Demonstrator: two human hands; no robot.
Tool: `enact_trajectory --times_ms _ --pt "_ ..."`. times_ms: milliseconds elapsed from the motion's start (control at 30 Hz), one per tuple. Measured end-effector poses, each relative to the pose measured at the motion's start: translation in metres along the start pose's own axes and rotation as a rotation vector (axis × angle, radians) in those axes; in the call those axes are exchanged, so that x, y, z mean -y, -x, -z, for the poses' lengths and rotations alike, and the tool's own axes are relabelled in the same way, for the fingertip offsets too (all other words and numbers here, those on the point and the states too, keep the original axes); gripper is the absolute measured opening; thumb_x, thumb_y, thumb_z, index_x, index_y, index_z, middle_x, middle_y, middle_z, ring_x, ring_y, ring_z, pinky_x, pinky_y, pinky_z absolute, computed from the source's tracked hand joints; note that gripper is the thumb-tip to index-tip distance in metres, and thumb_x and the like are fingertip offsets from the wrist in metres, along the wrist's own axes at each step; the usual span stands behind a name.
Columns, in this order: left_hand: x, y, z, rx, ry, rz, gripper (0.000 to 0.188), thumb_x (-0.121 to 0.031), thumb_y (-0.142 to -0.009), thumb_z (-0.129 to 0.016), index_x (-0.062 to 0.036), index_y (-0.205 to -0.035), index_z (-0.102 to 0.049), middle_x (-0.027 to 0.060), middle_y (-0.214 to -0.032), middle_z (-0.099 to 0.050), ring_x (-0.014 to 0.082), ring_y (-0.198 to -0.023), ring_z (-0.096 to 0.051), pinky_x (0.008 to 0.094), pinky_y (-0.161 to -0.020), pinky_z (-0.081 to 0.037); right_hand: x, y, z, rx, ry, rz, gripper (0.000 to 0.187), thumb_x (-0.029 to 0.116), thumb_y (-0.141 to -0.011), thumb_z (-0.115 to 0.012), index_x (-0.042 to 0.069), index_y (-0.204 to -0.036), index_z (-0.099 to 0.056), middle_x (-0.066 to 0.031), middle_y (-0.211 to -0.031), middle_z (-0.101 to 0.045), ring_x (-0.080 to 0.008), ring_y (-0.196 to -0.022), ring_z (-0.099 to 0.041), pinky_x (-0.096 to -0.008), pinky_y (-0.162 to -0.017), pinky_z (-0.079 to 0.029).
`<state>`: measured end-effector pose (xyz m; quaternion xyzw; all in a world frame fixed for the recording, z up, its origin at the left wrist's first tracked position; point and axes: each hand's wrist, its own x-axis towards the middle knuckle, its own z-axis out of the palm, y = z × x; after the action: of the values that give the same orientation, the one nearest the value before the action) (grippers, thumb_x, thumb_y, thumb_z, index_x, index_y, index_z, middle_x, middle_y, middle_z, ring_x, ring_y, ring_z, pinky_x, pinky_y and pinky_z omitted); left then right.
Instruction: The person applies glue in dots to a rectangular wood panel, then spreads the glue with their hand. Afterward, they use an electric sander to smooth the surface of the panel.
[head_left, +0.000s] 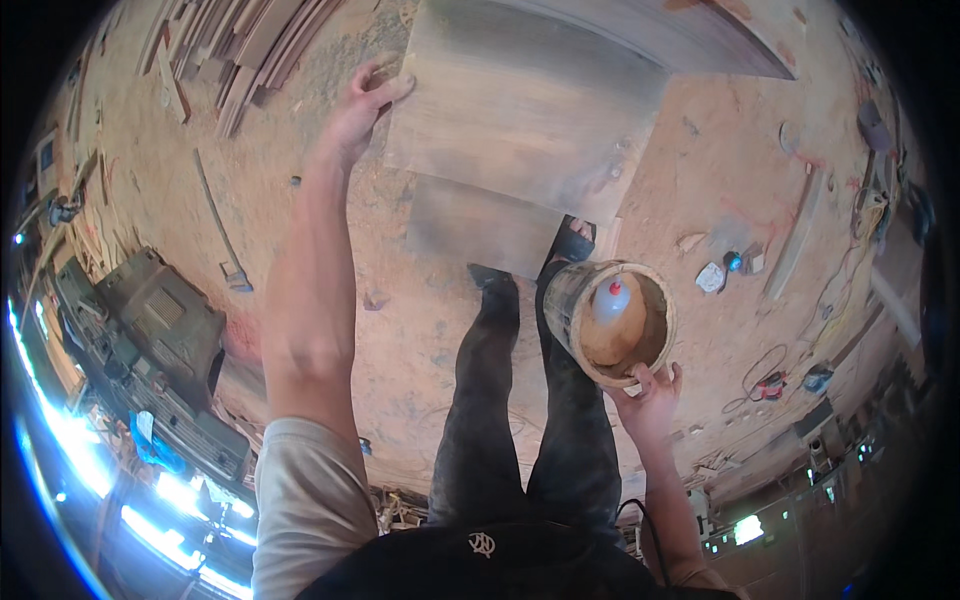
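Note:
My right hand grips the near rim of a dirty, round bucket, tilted so that its inside shows. Brown material lies inside, along with a pale translucent squeeze bottle with a red tip. My left arm reaches far forward. Its hand is beside the left edge of a large greyish-brown panel, thumb over the corner area and fingers loosely bent apart from it. Whether the thumb touches the panel is hard to tell. A lower, smaller panel extends from under it toward my feet.
Long wooden boards are stacked at the far left. A long-handled tool lies on the dirt floor, with a large dark machine cover at the left. To the right are a wooden strip, a white scrap and a red corded tool.

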<state>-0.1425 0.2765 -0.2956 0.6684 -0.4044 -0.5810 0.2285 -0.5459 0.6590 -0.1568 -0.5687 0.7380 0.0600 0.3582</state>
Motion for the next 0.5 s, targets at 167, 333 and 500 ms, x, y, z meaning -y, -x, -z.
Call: enact_trajectory --times_ms 167,333,500 --pt "0.006 -0.009 -0.04 -0.66 -0.731 -0.308 0.076 -0.047 -0.107 -0.061 0.0087 -0.156 -0.047 0.0304 -0.163 -0.048 0.0449 -0.15 -0.046 0.05 -0.128 -0.034 0.0 0.003 -0.004 -0.027 0.012 -0.014 0.045 0.035 -0.076 -0.097 0.01 -0.103 -0.07 -0.0121 -0.112 -0.078 -0.0358 -0.114 -0.071 -0.0653 -0.118 -0.037" --pt "-0.061 -0.035 -0.182 -0.711 -1.11 -0.471 0.075 -0.051 -0.108 -0.048 0.0099 -0.153 -0.053 0.0316 -0.161 -0.05 0.0446 -0.156 -0.04 0.0586 -0.132 -0.02 0.002 0.007 0.0 -0.006 -0.001 -0.067 0.047 0.04 -0.077 -0.096 0.011 -0.105 -0.072 -0.0132 -0.117 -0.077 -0.0347 -0.114 -0.071 -0.0637 -0.118 -0.038" --pt "-0.049 0.07 -0.284 0.523 -1.203 -1.026 0.056 -0.04 -0.102 -0.06 -0.0015 -0.142 -0.066 0.0202 -0.148 -0.063 0.0391 -0.141 -0.053 0.0558 -0.127 -0.033 0.001 0.013 -0.005 -0.016 0.031 -0.109 0.047 0.042 -0.077 -0.095 0.012 -0.106 -0.073 -0.0124 -0.114 -0.078 -0.0346 -0.112 -0.071 -0.0636 -0.118 -0.038"
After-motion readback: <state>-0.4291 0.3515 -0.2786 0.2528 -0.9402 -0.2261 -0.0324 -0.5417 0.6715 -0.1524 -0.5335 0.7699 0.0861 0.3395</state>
